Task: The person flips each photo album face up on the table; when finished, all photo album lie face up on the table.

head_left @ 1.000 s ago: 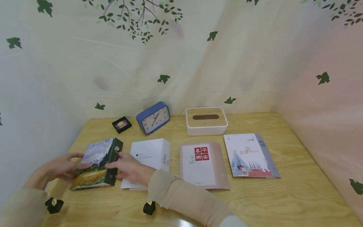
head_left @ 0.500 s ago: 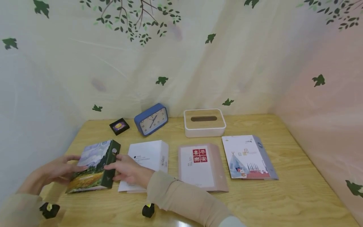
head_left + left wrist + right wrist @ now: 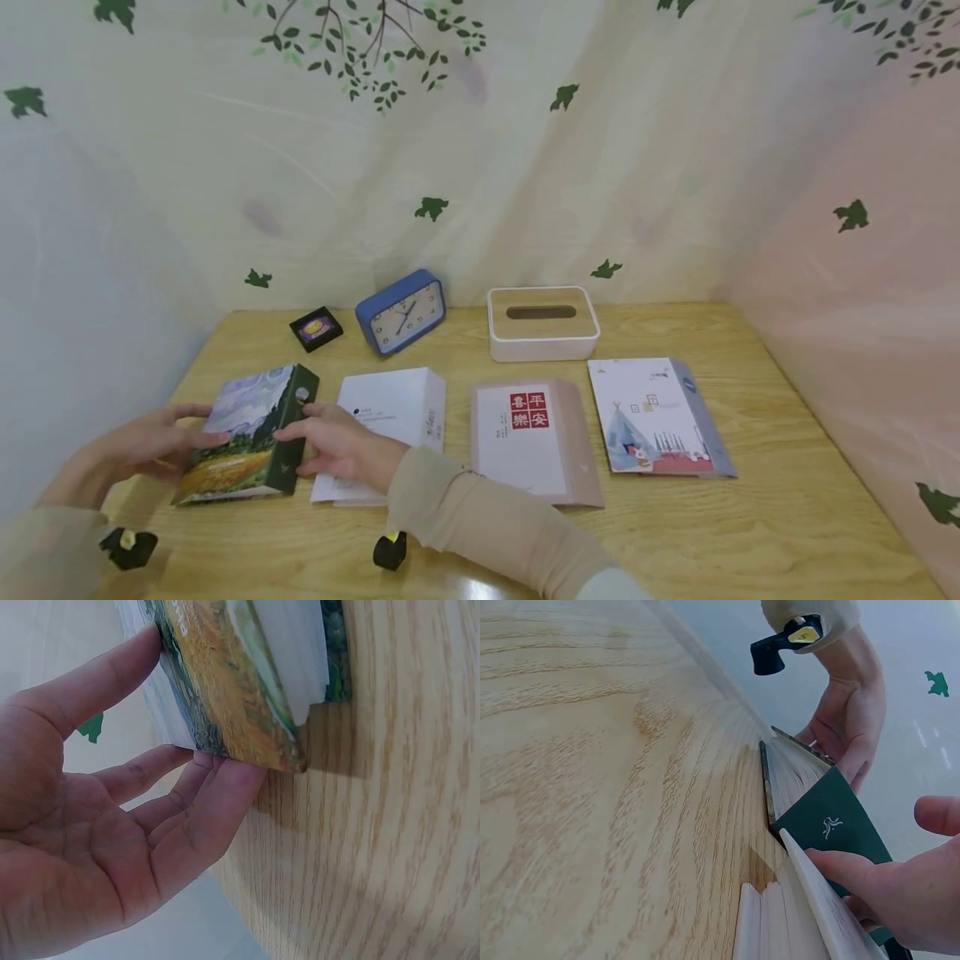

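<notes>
A thick book (image 3: 243, 454) with a painted landscape cover and dark green spine lies at the left of the table. My left hand (image 3: 150, 442) holds its left edge, the thumb on the cover and the fingers (image 3: 217, 799) under the cover's edge, as the left wrist view shows. From the right, my right hand (image 3: 337, 446) grips the spine side, thumb over the cover's edge and fingers by the spine. In the right wrist view the green spine (image 3: 832, 817) and the page ends show. A white book (image 3: 386, 392) lies partly beneath my right hand.
Farther right lie a pinkish book (image 3: 585, 433) with red characters and a book with a tent drawing (image 3: 622, 433). Behind stand a small black box (image 3: 316, 329), a blue clock (image 3: 401, 312) and a tissue box (image 3: 543, 346). A leaf-patterned cloth (image 3: 480, 167) hangs around the table.
The painted-cover book and my left hand sit slightly farther left than a second ago, and the whole view has shifted a little. Both hands keep their hold on the book.
</notes>
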The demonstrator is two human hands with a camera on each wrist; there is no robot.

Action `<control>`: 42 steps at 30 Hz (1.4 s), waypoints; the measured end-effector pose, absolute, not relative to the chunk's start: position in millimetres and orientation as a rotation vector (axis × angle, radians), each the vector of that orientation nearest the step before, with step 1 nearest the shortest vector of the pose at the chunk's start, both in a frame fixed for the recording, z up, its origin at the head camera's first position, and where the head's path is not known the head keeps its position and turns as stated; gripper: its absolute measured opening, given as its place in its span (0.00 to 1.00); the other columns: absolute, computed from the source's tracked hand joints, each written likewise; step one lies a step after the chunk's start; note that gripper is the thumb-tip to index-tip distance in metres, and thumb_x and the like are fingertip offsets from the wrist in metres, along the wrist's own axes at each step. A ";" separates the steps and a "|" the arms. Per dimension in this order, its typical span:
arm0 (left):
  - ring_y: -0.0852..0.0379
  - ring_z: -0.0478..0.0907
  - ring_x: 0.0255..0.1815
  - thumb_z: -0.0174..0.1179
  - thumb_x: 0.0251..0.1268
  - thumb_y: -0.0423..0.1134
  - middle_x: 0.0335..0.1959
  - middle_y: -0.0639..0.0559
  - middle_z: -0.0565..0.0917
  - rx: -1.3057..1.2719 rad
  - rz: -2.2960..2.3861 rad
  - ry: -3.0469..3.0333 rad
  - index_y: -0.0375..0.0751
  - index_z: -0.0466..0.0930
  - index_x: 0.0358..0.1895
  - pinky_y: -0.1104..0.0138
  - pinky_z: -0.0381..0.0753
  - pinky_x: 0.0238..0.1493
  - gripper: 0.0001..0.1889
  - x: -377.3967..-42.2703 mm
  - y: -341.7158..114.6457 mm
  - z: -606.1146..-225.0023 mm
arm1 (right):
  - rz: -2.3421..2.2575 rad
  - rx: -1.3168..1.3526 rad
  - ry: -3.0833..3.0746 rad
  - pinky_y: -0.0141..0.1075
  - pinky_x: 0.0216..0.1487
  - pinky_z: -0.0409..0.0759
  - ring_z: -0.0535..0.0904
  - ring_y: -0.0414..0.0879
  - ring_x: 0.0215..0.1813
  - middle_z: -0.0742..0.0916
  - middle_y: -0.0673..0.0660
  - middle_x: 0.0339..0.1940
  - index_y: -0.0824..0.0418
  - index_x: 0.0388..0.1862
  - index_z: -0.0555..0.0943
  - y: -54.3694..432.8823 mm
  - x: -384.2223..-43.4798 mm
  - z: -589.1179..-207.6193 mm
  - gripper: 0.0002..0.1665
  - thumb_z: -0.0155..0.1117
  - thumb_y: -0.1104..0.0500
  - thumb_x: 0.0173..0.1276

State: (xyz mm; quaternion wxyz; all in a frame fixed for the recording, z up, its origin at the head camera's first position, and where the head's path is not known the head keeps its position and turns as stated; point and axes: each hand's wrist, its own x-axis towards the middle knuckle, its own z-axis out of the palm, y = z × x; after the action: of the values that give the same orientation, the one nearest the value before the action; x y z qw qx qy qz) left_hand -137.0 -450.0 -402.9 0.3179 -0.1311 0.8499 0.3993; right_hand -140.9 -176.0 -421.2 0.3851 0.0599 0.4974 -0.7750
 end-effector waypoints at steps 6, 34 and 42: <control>0.44 0.82 0.49 0.63 0.71 0.54 0.50 0.34 0.82 -0.350 1.049 2.232 0.21 0.41 0.74 0.50 0.85 0.46 0.51 -136.4 -452.9 -400.8 | -1.971 0.153 1.266 0.72 0.64 0.65 0.56 0.64 0.79 0.63 0.67 0.78 0.67 0.76 0.65 -177.7 -140.2 -418.4 0.40 0.67 0.72 0.65; 0.45 0.84 0.49 0.51 0.81 0.42 0.50 0.39 0.86 -0.068 1.348 2.023 0.13 0.37 0.73 0.51 0.85 0.48 0.41 -120.2 -462.5 -410.8 | -1.911 0.113 1.106 0.68 0.61 0.71 0.76 0.75 0.61 0.81 0.77 0.55 0.69 0.77 0.61 -172.8 -146.5 -429.5 0.30 0.51 0.70 0.79; 0.46 0.84 0.49 0.55 0.78 0.44 0.49 0.41 0.85 -0.084 1.330 2.053 0.14 0.39 0.74 0.51 0.85 0.49 0.43 -119.8 -454.5 -403.8 | -1.879 0.078 1.117 0.66 0.60 0.73 0.77 0.73 0.60 0.82 0.76 0.56 0.69 0.79 0.58 -167.7 -149.8 -428.8 0.32 0.51 0.69 0.80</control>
State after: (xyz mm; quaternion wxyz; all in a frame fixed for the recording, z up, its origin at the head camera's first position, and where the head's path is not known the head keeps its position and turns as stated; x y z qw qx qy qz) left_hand -119.8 -454.5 -403.8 0.3403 -0.0322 0.7887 0.5110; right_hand -149.8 -167.7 -428.8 0.4591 0.0316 0.4536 -0.7632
